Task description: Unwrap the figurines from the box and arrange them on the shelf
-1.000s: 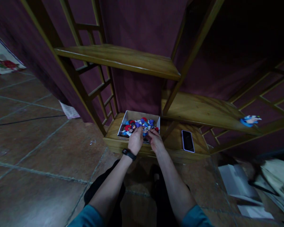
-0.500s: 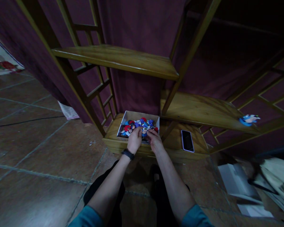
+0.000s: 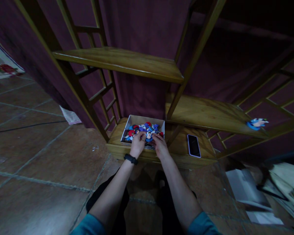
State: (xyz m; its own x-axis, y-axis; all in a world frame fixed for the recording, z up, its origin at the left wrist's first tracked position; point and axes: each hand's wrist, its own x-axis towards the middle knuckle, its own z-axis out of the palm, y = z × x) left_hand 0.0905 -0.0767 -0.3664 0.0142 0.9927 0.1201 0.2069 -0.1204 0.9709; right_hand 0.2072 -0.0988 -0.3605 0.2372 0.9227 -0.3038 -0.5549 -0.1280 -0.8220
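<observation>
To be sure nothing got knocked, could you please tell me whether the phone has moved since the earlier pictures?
No, the phone has not shifted either way, judged against the bottom shelf beneath it.

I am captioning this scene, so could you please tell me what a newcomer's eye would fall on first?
Probably the open box of colourful figurines on the low shelf, where the left hand and right hand flank a white-and-blue figurine. Next might come the phone lying farther right on that shelf, then the blue ornament near the right end of the shelf above.
</observation>
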